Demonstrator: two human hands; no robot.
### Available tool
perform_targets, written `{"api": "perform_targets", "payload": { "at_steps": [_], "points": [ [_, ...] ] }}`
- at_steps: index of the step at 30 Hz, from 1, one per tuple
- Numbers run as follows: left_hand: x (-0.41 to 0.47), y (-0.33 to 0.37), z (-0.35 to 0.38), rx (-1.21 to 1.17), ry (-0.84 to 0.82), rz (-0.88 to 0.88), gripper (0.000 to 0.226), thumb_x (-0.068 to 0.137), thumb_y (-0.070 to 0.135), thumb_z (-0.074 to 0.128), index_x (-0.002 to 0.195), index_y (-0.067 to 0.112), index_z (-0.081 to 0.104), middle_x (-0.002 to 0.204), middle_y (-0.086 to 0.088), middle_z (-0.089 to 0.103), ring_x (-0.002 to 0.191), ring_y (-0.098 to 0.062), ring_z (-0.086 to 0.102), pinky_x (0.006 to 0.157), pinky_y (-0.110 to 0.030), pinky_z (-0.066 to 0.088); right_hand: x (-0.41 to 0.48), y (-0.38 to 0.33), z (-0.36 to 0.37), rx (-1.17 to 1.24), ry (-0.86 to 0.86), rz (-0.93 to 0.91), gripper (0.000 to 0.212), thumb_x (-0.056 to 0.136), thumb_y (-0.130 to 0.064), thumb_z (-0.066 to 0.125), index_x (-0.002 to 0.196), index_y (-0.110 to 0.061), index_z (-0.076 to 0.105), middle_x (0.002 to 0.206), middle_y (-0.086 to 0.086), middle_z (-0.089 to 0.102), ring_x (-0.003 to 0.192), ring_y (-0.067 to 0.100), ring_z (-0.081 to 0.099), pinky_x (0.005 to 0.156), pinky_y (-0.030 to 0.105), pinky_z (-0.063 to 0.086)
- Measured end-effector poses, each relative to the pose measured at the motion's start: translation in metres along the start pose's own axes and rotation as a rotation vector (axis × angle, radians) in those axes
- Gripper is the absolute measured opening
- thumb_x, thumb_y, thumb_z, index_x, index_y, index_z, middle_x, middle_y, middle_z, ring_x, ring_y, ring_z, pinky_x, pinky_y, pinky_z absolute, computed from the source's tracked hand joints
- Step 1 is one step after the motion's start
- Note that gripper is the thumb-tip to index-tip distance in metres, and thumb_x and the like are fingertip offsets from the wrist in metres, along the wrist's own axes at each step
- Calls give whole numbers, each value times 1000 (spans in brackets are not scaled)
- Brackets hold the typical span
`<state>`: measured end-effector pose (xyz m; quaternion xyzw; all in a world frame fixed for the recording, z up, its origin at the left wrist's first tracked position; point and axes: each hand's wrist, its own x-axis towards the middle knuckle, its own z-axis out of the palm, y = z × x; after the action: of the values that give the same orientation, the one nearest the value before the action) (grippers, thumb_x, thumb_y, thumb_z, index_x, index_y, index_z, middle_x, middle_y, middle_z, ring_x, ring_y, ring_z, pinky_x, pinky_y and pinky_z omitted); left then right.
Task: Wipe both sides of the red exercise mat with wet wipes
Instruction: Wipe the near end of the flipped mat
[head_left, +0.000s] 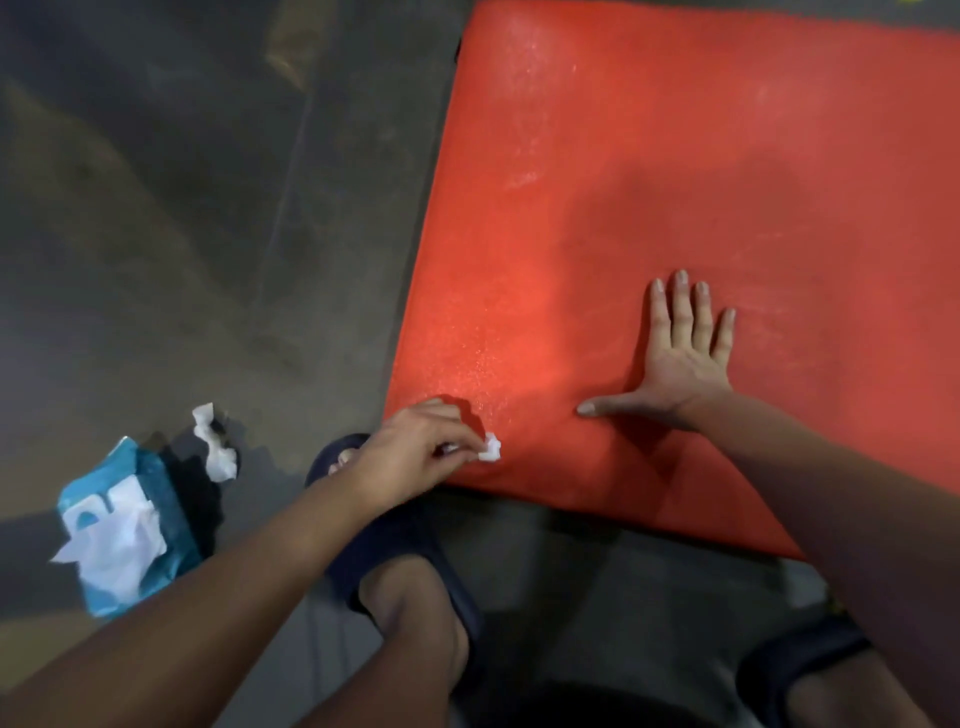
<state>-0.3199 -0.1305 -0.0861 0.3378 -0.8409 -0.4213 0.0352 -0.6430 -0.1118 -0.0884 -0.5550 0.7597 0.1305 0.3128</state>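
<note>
The red exercise mat (675, 182) lies flat on the dark floor and fills the upper right of the view. My right hand (680, 358) presses palm-down on the mat near its front edge, fingers spread straight. At the mat's near left corner my left hand (421, 449) pinches a small crumpled white wet wipe (490, 448) against the surface. A blue pack of wet wipes (124, 525) lies on the floor to the left with a white wipe sticking out of its opening.
A used crumpled wipe (215, 441) lies on the floor just beyond the pack. My feet in dark slippers (395, 545) stand close to the mat's front edge. Grey concrete floor (182, 208) stretches to the left.
</note>
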Motion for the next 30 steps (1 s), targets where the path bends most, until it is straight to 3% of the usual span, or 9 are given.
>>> {"api": "perform_targets", "payload": {
  "at_steps": [2,6,8,12,20,24,30],
  "points": [
    [0,-5,-4,2,-28,37,13,87,15,79,99,20,81,78,12,59,79,3,48,75,-8,37,0,-1,0,-5,-2,1,174,23,-109,45,151,-22,-35,159,5,-41,145,25,-39,117,56,-23],
    [7,-2,-3,35,71,56,11,92,22,72,98,18,81,82,9,63,82,3,47,74,-18,44,0,-1,0,-10,-6,5,175,22,-110,43,151,-22,-36,158,4,-42,145,25,-41,118,57,-21],
    [-4,7,10,58,32,108,19,96,30,64,100,21,80,79,8,58,82,2,44,72,-17,41,0,-1,-1,-10,-9,3,175,21,-111,41,151,-22,-36,158,5,-42,145,25,-40,118,58,-20],
    [-16,7,23,125,-37,183,9,98,25,70,105,24,74,87,7,63,85,-10,53,74,-26,48,0,0,2,-11,1,11,174,23,-109,43,151,-22,-36,158,4,-42,145,25,-40,118,58,-20],
    [25,7,17,225,-62,387,17,104,25,61,112,17,73,100,5,67,92,-14,55,81,-26,51,0,-1,2,-30,14,13,174,25,-108,45,151,-21,-36,158,5,-42,146,26,-39,118,57,-21],
    [66,-7,-12,339,174,251,32,101,30,49,103,13,76,89,-3,62,86,-22,57,73,-37,55,1,-1,5,-33,24,10,174,25,-107,48,152,-21,-35,158,4,-42,146,25,-39,117,56,-23],
    [53,-1,-4,238,80,267,26,103,31,55,111,17,76,94,3,66,88,-17,56,78,-31,54,2,4,8,-30,44,2,170,31,-106,48,152,-20,-34,158,5,-42,146,26,-39,117,54,-23]
  ]
}}
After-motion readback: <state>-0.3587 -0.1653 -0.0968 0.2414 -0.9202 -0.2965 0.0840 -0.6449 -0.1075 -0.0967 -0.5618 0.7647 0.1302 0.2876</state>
